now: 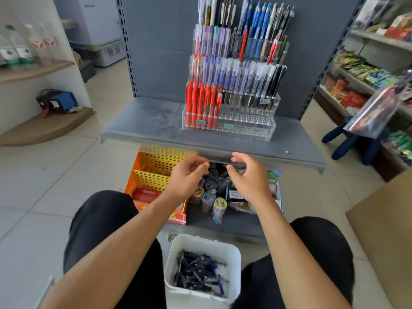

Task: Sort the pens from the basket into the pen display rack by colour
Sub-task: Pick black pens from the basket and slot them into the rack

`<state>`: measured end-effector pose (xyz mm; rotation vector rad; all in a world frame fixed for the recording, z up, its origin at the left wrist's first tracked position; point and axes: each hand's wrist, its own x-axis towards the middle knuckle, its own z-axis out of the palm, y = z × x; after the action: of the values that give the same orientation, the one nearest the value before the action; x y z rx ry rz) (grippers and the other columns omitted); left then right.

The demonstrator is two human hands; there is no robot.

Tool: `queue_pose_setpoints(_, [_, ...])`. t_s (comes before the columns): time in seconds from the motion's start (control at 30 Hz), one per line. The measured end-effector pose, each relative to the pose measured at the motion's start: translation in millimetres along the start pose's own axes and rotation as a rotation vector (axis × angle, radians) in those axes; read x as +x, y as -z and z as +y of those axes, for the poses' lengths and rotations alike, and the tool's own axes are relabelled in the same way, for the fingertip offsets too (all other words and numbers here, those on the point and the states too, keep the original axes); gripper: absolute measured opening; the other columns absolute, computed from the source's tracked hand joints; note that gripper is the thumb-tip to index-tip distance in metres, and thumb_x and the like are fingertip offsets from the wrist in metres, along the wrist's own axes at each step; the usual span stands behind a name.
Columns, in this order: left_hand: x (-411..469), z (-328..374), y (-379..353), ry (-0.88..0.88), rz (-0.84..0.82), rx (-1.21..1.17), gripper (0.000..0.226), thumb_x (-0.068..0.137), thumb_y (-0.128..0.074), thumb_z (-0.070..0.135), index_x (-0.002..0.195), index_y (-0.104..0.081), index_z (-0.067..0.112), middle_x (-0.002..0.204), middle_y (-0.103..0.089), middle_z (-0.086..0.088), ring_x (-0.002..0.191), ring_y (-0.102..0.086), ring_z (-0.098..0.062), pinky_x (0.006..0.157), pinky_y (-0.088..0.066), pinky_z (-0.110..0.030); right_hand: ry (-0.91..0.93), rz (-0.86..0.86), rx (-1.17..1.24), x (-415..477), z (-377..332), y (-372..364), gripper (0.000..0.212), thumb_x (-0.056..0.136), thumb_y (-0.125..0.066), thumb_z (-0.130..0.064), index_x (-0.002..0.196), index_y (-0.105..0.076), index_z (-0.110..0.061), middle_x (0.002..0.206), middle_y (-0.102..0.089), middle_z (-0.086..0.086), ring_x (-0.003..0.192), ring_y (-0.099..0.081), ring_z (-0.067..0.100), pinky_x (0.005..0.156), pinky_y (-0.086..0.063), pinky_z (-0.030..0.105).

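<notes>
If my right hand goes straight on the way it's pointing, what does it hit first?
Probably the front lip of the shelf, just ahead of the right hand; depth is unclear.

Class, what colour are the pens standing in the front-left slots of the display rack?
Red pens, clearest in the head view.

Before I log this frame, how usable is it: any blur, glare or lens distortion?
Head view: wide-angle bending leans the shelf uprights outward; the hanging packet at the right edge is smeared; the left hand and right hand are slightly soft; the pen display rack and the pens in the basket are legible; the lighting is even, but the bottles look washed out.
</notes>
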<state>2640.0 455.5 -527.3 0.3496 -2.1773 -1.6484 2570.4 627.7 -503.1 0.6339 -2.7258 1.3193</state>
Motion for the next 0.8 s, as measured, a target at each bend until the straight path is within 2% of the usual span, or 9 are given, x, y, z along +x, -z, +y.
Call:
queue_pose_setpoints(0.13, [-10.5, -13.4, -0.6, 0.054, -0.088, 0.035, 0.029, 0.095, -0.057, 0.033, 0.113, -0.071, 0.017, 0.101, -0.076, 0.002, 0.097, -0.072, -0.011, 0.091, -0.058, -0.042, -0.006, -0.052, -0.006, -14.3, 10.9, -6.4, 0.041, 0.096, -0.065, -0.029, 0.136, -0.06, -0.024, 0.13, -0.064, -0.01, 0.109, -0.063, 0.012, 0.092, -0.053, 0.031])
queue_pose_setpoints(0.27, [-12.1, -26.3, 0.6, 0.126, -0.129, 0.093, 0.029, 0.095, -0.058, 0.035, 0.114, -0.072, 0.017, 0.104, -0.075, 0.002, 0.1, -0.071, -0.013, 0.092, -0.057, -0.045, -0.035, -0.124, -0.021, -23.4, 27.1, -16.1, 0.042, 0.096, -0.066, -0.027, 0.137, -0.06, -0.02, 0.128, -0.066, -0.007, 0.112, -0.064, 0.012, 0.1, -0.053, 0.037])
queue_pose_setpoints(0.43, [-19.0, -47.7, 8.7, 0.183, -0.201, 0.207, 0.023, 0.1, -0.056, 0.03, 0.109, -0.072, 0.017, 0.102, -0.075, 0.0, 0.1, -0.07, -0.016, 0.09, -0.057, -0.041, -0.059, -0.274, -0.082, -34.4, 55.9, -33.5, 0.043, 0.098, -0.064, -0.024, 0.139, -0.058, -0.016, 0.129, -0.066, 0.0, 0.116, -0.061, 0.014, 0.102, -0.051, 0.037])
queue_pose_setpoints(0.5, [-22.9, -63.9, 11.1, 0.251, -0.231, 0.23, 0.019, 0.101, -0.056, 0.031, 0.105, -0.071, 0.019, 0.1, -0.075, -0.003, 0.098, -0.07, -0.02, 0.088, -0.056, -0.04, -0.077, -0.328, -0.106, -38.4, 68.0, -41.0, 0.043, 0.098, -0.063, -0.027, 0.139, -0.058, -0.017, 0.127, -0.066, -0.001, 0.113, -0.062, 0.013, 0.1, -0.053, 0.039])
queue_pose_setpoints(0.63, [-21.0, -89.6, 2.5, 0.414, -0.377, 0.281, 0.023, 0.102, -0.054, 0.031, 0.111, -0.067, 0.015, 0.105, -0.072, -0.005, 0.098, -0.068, -0.019, 0.086, -0.055, -0.034, -0.082, -0.447, -0.183, -51.4, 91.4, -56.7, 0.043, 0.098, -0.062, -0.025, 0.139, -0.058, -0.017, 0.121, -0.067, -0.001, 0.106, -0.062, 0.012, 0.092, -0.054, 0.036])
queue_pose_setpoints(0.73, [-19.5, -106.4, -9.4, 0.532, -0.474, 0.302, 0.023, 0.103, -0.054, 0.032, 0.11, -0.066, 0.013, 0.106, -0.069, -0.007, 0.099, -0.067, -0.022, 0.087, -0.055, -0.036, -0.135, -0.509, -0.186, -62.4, 107.5, -69.9, 0.04, 0.097, -0.06, -0.024, 0.137, -0.06, -0.015, 0.109, -0.065, -0.004, 0.1, -0.062, 0.015, 0.081, -0.05, 0.031])
queue_pose_setpoints(0.8, [-21.2, -114.7, -17.2, 0.595, -0.523, 0.339, 0.025, 0.105, -0.051, 0.029, 0.112, -0.064, 0.009, 0.106, -0.066, -0.009, 0.096, -0.062, -0.022, 0.078, -0.052, -0.03, -0.17, -0.554, -0.205, -70.3, 118.8, -77.5, 0.039, 0.097, -0.06, -0.021, 0.135, -0.062, -0.014, 0.1, -0.063, -0.005, 0.094, -0.062, 0.015, 0.078, -0.045, 0.027])
